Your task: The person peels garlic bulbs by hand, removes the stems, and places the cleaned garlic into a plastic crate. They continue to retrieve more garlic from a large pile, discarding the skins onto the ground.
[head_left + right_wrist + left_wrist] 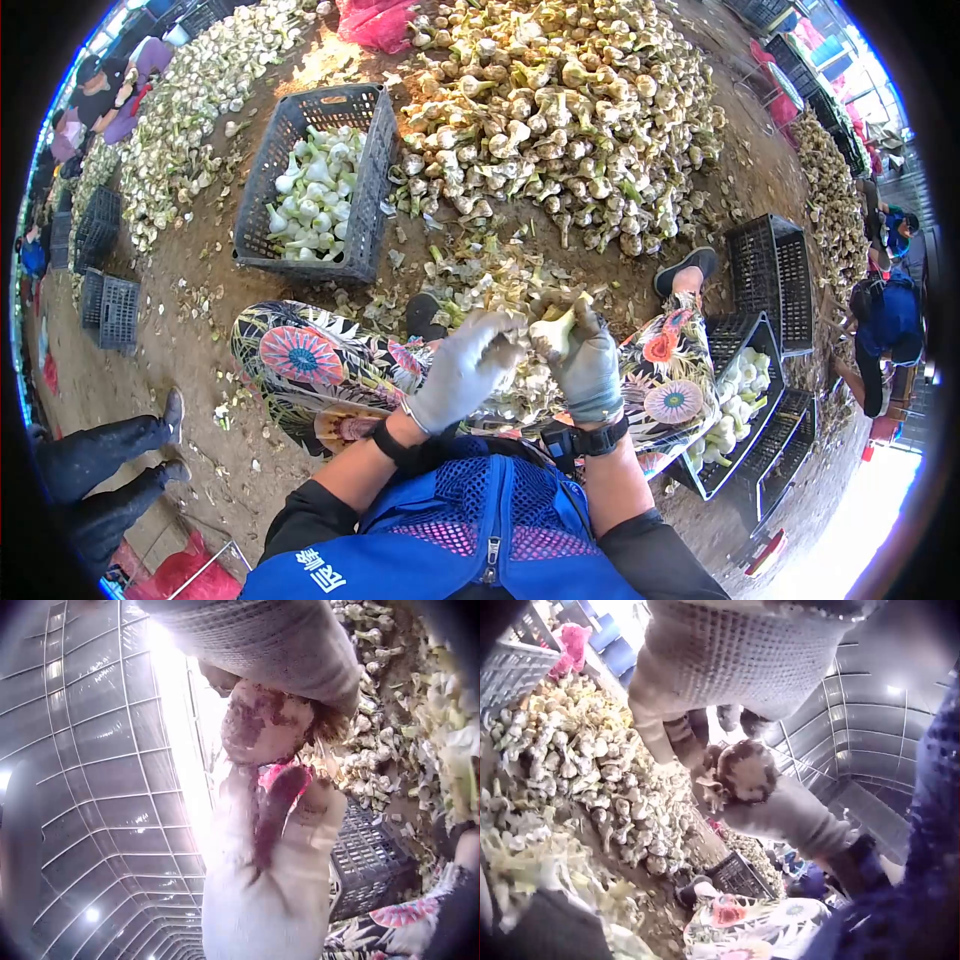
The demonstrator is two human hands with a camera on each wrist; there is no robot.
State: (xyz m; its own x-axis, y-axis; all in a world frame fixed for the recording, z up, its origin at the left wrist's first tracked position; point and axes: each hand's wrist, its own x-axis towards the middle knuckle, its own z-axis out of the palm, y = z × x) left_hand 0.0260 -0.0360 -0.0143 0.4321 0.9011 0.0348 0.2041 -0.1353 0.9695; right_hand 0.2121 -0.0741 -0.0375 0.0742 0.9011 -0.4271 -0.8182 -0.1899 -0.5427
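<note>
One garlic bulb (550,337), between curled fingers, gripped by the right hand (588,372), touched by the left hand (460,370)

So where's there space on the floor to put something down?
Mostly bare ground lies left of the front crate, before the long garlic pile. Another strip runs between the big heap and the pile on the right. Between the feet, it's crowded with peelings.

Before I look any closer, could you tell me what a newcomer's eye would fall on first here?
Probably the large heap of garlic on the ground, ahead of the seated person. Next, the dark crate left of that heap, holding paler bulbs, and the boldly flowered trousers beneath the gloved hands.
</note>
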